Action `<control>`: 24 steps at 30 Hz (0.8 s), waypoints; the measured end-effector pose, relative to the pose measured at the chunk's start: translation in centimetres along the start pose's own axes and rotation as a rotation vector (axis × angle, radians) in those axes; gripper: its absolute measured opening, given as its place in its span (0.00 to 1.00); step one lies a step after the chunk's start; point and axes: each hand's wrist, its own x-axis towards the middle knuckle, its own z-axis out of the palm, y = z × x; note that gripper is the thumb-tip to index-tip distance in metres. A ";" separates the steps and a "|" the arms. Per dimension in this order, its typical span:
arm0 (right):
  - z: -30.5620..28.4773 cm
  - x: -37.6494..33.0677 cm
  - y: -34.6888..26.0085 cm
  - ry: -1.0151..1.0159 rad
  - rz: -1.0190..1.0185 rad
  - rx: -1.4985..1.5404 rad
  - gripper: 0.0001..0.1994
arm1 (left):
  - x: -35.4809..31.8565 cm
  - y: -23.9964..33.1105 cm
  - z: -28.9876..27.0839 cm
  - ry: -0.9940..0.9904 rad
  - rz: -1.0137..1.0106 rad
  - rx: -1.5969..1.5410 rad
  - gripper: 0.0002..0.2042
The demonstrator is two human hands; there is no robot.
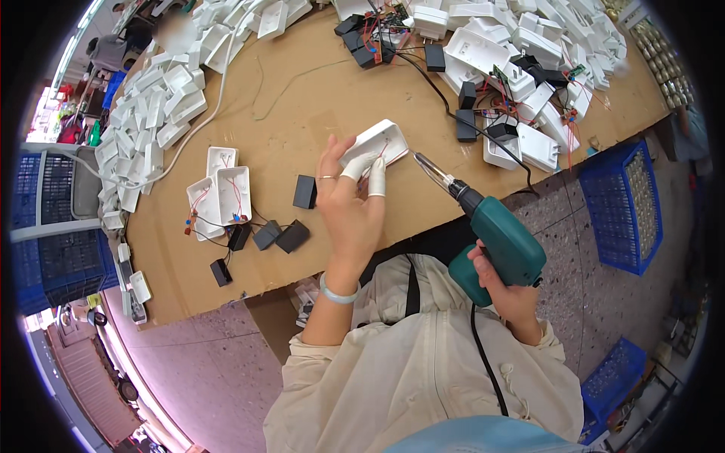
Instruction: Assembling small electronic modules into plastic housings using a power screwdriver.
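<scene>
My left hand (350,208) is closed on a white plastic housing (390,136), tilted with its hollow side toward me. White finger cots cover two of its fingertips, which pinch at thin red wires (383,148) inside. My right hand (507,285) wraps round the handle of a green pistol-shaped soldering gun (509,240). The gun's metal tip points up and left, close to the housing's right end. A black block (304,192) lies left of my left wrist. Farther left sit several white housings (231,193) with red wires, joined to black blocks (293,236).
Heaped white housings (155,113) line the table's left side, with more (521,38) at the back right among wired black blocks. A white cable (224,83) and a black cable (434,92) cross the cardboard-covered table (294,113). Blue crates (623,208) stand right and left.
</scene>
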 end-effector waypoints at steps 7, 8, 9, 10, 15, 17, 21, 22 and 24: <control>0.1 2.2 -0.3 -0.020 -0.053 -0.051 0.15 | 0.0 -0.6 0.4 0.070 0.081 0.118 0.08; 0.0 2.4 -0.3 -0.017 -0.056 -0.038 0.15 | -0.2 -0.5 0.4 0.066 0.043 0.147 0.09; -0.1 2.5 -0.5 -0.017 -0.053 -0.037 0.15 | -0.4 -0.6 0.5 0.063 0.041 0.148 0.09; -0.2 2.6 -0.6 -0.011 -0.030 -0.043 0.15 | -0.6 -0.7 0.7 0.068 0.041 0.145 0.09; -0.4 3.1 -0.1 -0.012 0.008 -0.001 0.15 | -0.4 -0.7 0.8 0.068 0.078 0.226 0.09; -0.4 3.4 0.0 -0.029 -0.026 -0.026 0.15 | 0.3 0.2 0.7 0.106 0.183 0.389 0.09; 0.4 4.4 -0.9 0.005 0.009 -0.031 0.07 | 1.4 1.2 0.9 0.057 0.241 0.514 0.07; 0.6 4.6 -1.1 -0.007 0.015 -0.039 0.08 | 1.5 0.6 1.3 0.036 0.249 0.522 0.06; 0.8 4.9 -1.0 -0.021 0.024 -0.047 0.08 | 1.7 0.0 1.8 0.013 0.254 0.530 0.06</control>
